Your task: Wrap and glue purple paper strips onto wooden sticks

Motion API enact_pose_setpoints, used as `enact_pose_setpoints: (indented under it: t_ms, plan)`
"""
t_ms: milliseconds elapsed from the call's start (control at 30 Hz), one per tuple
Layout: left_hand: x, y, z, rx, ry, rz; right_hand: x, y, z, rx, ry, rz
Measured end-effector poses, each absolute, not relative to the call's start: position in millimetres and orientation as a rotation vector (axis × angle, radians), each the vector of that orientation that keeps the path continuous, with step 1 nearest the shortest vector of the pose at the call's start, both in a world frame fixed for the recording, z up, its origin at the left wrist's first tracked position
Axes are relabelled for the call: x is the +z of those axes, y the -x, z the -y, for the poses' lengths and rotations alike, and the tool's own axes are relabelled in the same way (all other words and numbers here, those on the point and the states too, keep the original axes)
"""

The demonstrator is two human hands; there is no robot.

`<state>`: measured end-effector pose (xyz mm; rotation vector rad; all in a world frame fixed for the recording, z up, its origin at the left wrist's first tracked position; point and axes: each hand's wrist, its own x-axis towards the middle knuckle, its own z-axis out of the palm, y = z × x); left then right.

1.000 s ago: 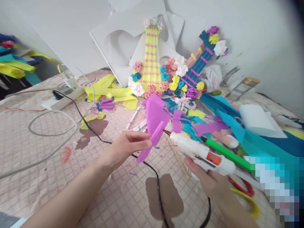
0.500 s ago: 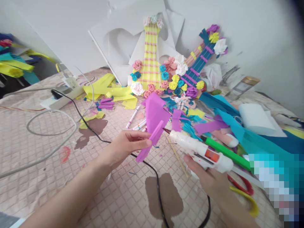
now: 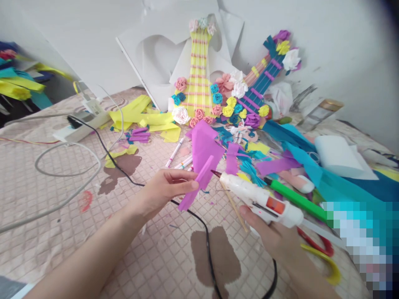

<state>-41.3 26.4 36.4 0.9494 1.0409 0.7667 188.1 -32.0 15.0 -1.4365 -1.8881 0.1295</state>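
Observation:
Between the thumb and fingers of my left hand (image 3: 170, 189) is a folded purple crepe paper strip (image 3: 204, 176), held tilted above the table. My right hand (image 3: 274, 234) is wrapped round the handle of a white hot glue gun (image 3: 258, 197) with an orange-red patch on its side. The gun's dark nozzle points left and lies at or close to the strip's right edge; I cannot tell whether they touch. Behind the strip lies a larger sheet of purple crepe paper (image 3: 204, 143). A clear glue stick (image 3: 324, 233) extends from the back of the gun.
A yellow paper guitar (image 3: 199, 70) and a blue one (image 3: 260, 89), both with paper flowers, lean at the back. A black cord (image 3: 205, 236) crosses the tablecloth. Scissors (image 3: 324, 259), a green cutter (image 3: 296, 199), markers (image 3: 174, 153) and a power strip (image 3: 82, 124) lie around.
The glue gun has shifted slightly left, its nozzle nearer the purple strip. My left hand keeps its hold on the strip with hardly any movement.

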Motion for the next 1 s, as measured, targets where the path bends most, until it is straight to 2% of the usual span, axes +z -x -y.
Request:
enact_pose_setpoints:
  t_ms: [467,1000]
  plan:
    - [35.0,41.9,-27.1,0.77,-0.944,-1.026,19.2,-184.8,38.2,0.208,1.559,1.847]
    - [32.0,41.8,-29.0,0.808,-0.943,-0.971,17.1,-185.5,36.8,0.239,1.479,1.913]
